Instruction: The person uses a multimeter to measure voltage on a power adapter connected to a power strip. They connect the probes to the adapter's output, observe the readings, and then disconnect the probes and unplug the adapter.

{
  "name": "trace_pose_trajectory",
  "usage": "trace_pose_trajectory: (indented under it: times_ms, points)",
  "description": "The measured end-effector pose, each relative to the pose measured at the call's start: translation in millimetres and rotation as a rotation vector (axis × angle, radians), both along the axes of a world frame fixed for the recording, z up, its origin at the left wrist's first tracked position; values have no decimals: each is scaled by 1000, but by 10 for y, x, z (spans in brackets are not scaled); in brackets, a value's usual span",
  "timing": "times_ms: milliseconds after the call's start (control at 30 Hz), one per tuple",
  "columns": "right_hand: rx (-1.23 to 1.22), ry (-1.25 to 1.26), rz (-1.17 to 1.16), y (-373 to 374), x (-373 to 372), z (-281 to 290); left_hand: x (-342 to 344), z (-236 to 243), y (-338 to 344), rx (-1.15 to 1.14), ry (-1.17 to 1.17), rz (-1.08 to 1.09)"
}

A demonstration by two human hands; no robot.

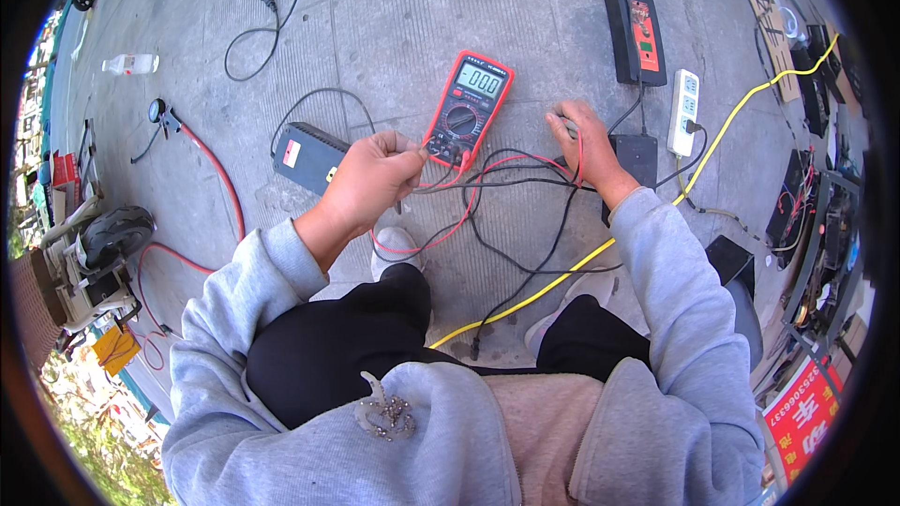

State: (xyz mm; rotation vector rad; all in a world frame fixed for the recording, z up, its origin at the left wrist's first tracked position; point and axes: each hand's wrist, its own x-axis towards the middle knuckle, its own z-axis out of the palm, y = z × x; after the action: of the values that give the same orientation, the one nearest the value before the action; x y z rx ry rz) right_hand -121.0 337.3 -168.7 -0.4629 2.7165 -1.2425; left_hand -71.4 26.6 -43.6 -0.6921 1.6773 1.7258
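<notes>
"Where was the multimeter (469, 111)?"

"On the concrete floor (534, 47), just beyond and right of the left hand (370, 180), which was nearer than the right hand (591, 148); its long axis ran away from the person, top tipped slightly rightward."

"And its looks?"

"Red-edged, dark-faced, with a grey display (482, 81) and round dial (461, 119)."

"The hands?"

"Left pinched narrow, right curled; I couldn't tell what either gripped."

A meter (468, 112) is lying on the floor (394, 33), between a bottle (130, 64) resting left and a socket strip (684, 114) right.
</notes>
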Motion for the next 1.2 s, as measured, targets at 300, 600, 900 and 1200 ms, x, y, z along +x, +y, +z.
trace_pose_trajectory:
  times_ms: [300, 600, 900, 1200]
  points:
    - [-760, -634, 67, -534, 143, 1061, -19, 2, -60, 56, -47, 24]
    - [-587, -346, 294, -764, 230, 1302, -20, 29, -14, 35, -51, 36]
    - [-493, -267, 393, -770, 231, 1311, -24, 42, -10, 60, -58, 37]
    - [-531, -285, 329, -781, 267, 1312, -15, 18, -3, 34, -46, 11]
